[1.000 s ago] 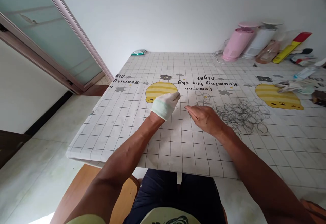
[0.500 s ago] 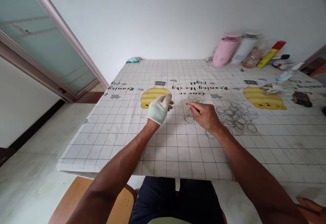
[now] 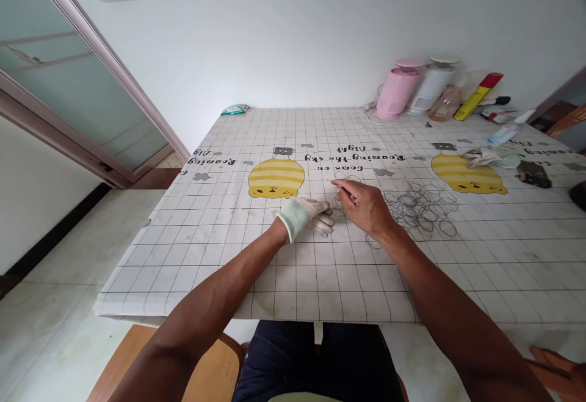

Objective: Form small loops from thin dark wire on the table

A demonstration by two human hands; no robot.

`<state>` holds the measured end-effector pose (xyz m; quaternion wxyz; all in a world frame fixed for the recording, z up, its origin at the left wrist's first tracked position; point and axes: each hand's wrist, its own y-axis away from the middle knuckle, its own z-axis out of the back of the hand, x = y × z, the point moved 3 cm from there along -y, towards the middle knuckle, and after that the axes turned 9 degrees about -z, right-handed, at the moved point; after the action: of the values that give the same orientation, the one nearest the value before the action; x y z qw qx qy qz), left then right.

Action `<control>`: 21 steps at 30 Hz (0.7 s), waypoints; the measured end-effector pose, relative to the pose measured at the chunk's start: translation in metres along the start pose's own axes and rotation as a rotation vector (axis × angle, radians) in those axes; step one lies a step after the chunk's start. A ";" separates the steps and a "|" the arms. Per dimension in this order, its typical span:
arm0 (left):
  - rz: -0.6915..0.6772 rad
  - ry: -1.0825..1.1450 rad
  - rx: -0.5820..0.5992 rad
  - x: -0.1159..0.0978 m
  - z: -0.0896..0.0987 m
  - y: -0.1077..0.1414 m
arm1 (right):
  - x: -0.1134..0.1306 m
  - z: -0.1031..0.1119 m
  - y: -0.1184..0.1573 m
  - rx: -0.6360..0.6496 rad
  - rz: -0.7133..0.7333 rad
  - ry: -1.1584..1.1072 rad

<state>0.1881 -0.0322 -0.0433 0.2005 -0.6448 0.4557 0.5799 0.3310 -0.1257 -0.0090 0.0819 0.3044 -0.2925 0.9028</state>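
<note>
My left hand (image 3: 314, 216), in a whitish glove with a pale green cuff, is low over the tablecloth. Its thumb and index finger come together and the other fingers bend below them; anything between them is too small to make out. Close by on the right, my bare right hand (image 3: 361, 204) pinches thumb against index finger, and a faint thin strand shows at the tips. A loose tangle of thin dark wire loops (image 3: 419, 210) lies just right of this hand. A few more loops are partly hidden behind and under it.
A checked tablecloth (image 3: 220, 280) covers the table. Along the back wall stand a pink cylinder (image 3: 397, 94), a white cylinder (image 3: 430, 91), a bottle (image 3: 446, 104) and a yellow-red box (image 3: 478, 98). A crumpled glove (image 3: 489, 157) and dark block (image 3: 535, 174) lie right. A green-white packet (image 3: 235, 110) lies back left.
My left hand has moved right and toward me, off the printed yellow bear and close to my right hand. My right hand stays pinched in nearly the same place. The view has shifted slightly.
</note>
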 end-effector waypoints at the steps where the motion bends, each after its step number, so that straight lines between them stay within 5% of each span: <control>1: 0.015 -0.033 -0.016 -0.001 0.000 0.000 | 0.000 -0.001 0.000 0.013 0.018 0.005; 11: -0.021 -0.142 -0.294 -0.016 0.016 0.007 | -0.007 -0.002 0.002 0.042 0.069 0.019; 21: -0.159 -0.080 -0.287 -0.020 0.022 0.010 | -0.008 0.012 -0.003 -0.019 -0.046 -0.010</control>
<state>0.1694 -0.0131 -0.0273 0.1693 -0.6775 0.3073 0.6465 0.3441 -0.1299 -0.0049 0.1039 0.3149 -0.2945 0.8963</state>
